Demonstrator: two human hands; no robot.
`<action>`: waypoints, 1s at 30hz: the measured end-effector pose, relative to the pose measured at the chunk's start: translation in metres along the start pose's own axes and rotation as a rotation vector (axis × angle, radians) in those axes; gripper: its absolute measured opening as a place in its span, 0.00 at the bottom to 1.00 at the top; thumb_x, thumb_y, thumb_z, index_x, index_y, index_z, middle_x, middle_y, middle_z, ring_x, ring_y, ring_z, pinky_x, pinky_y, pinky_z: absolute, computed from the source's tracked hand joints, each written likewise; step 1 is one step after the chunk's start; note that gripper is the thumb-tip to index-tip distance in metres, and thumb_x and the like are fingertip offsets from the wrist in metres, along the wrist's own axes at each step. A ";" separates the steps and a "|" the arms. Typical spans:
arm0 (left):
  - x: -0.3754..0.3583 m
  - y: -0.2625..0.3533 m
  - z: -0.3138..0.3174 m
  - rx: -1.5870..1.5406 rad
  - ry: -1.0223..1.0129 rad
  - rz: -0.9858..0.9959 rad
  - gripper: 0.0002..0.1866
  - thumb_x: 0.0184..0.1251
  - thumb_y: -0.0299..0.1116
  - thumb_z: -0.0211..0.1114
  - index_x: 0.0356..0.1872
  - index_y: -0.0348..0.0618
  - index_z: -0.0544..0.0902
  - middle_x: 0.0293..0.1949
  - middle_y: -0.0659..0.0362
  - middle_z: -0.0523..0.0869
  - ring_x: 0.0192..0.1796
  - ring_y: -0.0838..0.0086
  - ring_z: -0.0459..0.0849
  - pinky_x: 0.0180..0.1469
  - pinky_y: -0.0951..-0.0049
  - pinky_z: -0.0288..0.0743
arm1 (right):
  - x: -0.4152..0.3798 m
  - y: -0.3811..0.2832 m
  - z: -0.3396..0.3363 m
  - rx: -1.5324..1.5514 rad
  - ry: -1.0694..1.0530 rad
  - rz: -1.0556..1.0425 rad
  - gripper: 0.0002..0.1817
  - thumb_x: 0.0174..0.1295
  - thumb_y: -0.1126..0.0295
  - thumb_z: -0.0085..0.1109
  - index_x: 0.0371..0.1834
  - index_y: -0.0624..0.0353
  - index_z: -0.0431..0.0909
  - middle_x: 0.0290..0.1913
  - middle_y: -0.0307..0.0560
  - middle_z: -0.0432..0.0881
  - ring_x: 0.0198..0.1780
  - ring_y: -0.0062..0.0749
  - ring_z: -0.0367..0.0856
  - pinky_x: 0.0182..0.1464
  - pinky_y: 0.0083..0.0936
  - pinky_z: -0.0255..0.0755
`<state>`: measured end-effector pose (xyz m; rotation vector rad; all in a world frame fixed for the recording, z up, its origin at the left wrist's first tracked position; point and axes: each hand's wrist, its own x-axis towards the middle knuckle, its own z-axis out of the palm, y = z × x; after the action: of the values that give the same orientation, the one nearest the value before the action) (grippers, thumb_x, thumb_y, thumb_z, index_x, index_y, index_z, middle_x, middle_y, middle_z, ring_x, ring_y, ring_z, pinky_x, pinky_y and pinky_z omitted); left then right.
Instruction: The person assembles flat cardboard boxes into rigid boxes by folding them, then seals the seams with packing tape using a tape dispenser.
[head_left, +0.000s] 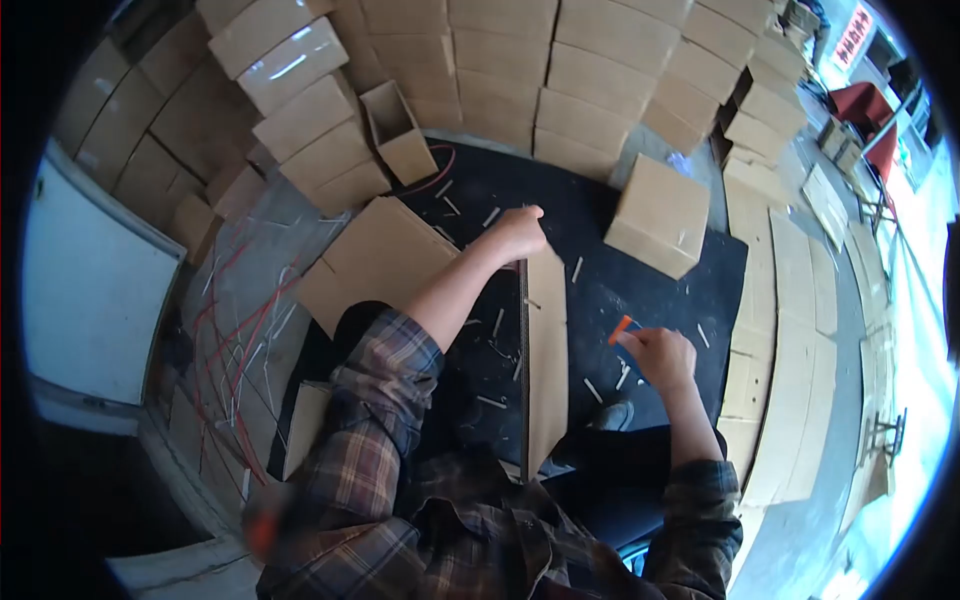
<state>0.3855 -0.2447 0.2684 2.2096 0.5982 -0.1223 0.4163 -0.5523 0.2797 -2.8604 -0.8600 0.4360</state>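
Note:
My left hand is closed at the far end of a narrow brown cardboard piece, which stands on edge between my legs. Its dark cut edge faces left, and my fingertips are partly hidden. Off to the right, my right hand is closed around a small orange and blue tool. The tool's exact kind is hidden by my fingers; its orange end points up and to the left, apart from the cardboard. Beneath both hands lies a black mat scattered with thin cardboard strips.
A closed carton sits on the mat at the right. Flat cardboard lies at the left, near tangled red and white straps. Stacked cartons form a wall behind. More flattened cardboard covers the floor at the right.

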 end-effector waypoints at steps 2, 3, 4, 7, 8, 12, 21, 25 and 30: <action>-0.002 -0.001 0.041 -0.125 -0.127 -0.215 0.43 0.54 0.18 0.51 0.76 0.52 0.53 0.49 0.37 0.82 0.44 0.47 0.86 0.29 0.55 0.85 | 0.001 -0.006 0.010 0.001 -0.056 0.010 0.29 0.57 0.32 0.53 0.35 0.43 0.89 0.29 0.50 0.86 0.37 0.46 0.86 0.41 0.38 0.78; -0.003 -0.010 0.066 -0.138 -0.150 -0.238 0.46 0.55 0.18 0.51 0.77 0.57 0.46 0.50 0.37 0.82 0.45 0.48 0.86 0.37 0.54 0.85 | 0.003 -0.008 0.013 -0.008 -0.112 -0.030 0.29 0.57 0.31 0.52 0.35 0.43 0.89 0.29 0.50 0.86 0.37 0.46 0.86 0.41 0.38 0.78; 0.016 -0.053 0.103 0.020 0.000 0.001 0.48 0.59 0.23 0.57 0.77 0.60 0.41 0.52 0.36 0.81 0.49 0.46 0.85 0.50 0.53 0.80 | 0.004 -0.010 0.014 -0.019 -0.173 -0.071 0.30 0.57 0.30 0.52 0.34 0.44 0.89 0.29 0.49 0.86 0.38 0.46 0.86 0.41 0.39 0.78; -0.018 -0.028 0.107 -0.218 0.167 -0.066 0.58 0.58 0.44 0.70 0.77 0.58 0.32 0.64 0.35 0.71 0.64 0.47 0.74 0.65 0.58 0.69 | 0.006 -0.021 0.019 -0.051 -0.242 -0.160 0.32 0.56 0.29 0.52 0.33 0.44 0.89 0.31 0.48 0.86 0.38 0.45 0.86 0.42 0.38 0.79; -0.023 -0.033 0.116 -0.220 0.156 -0.068 0.58 0.58 0.44 0.70 0.77 0.58 0.32 0.64 0.35 0.71 0.64 0.47 0.74 0.65 0.58 0.69 | 0.005 -0.026 0.024 -0.050 -0.249 -0.152 0.32 0.56 0.29 0.52 0.33 0.44 0.89 0.31 0.48 0.86 0.38 0.45 0.86 0.42 0.38 0.79; -0.059 -0.048 0.152 -0.621 0.093 -0.041 0.62 0.56 0.48 0.74 0.76 0.43 0.31 0.71 0.38 0.60 0.72 0.53 0.63 0.72 0.60 0.57 | 0.006 -0.041 0.041 -0.091 -0.417 -0.200 0.37 0.50 0.22 0.50 0.33 0.43 0.89 0.33 0.47 0.87 0.42 0.45 0.86 0.45 0.38 0.78; -0.109 -0.055 0.166 -1.007 -0.062 -0.006 0.64 0.56 0.53 0.73 0.76 0.44 0.30 0.75 0.43 0.51 0.76 0.53 0.54 0.75 0.55 0.52 | -0.002 -0.048 0.064 -0.086 -0.747 -0.229 0.37 0.51 0.23 0.50 0.31 0.44 0.89 0.36 0.46 0.86 0.44 0.43 0.85 0.48 0.37 0.75; -0.112 -0.061 0.161 -1.130 -0.035 0.118 0.58 0.58 0.44 0.74 0.77 0.42 0.38 0.73 0.48 0.58 0.74 0.63 0.60 0.73 0.63 0.56 | 0.001 -0.033 0.067 -0.048 -0.674 -0.138 0.34 0.51 0.26 0.54 0.32 0.45 0.89 0.34 0.46 0.86 0.43 0.42 0.86 0.47 0.36 0.75; -0.113 -0.076 0.159 -1.138 -0.058 0.098 0.53 0.58 0.43 0.75 0.77 0.44 0.48 0.67 0.53 0.68 0.68 0.68 0.67 0.69 0.65 0.63 | -0.007 -0.024 0.046 -0.056 -0.599 -0.092 0.27 0.52 0.29 0.56 0.33 0.36 0.90 0.33 0.40 0.87 0.43 0.37 0.86 0.46 0.35 0.76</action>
<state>0.2688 -0.3639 0.1425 1.1182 0.3696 0.1749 0.3835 -0.5344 0.2421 -2.7450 -1.0883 1.3130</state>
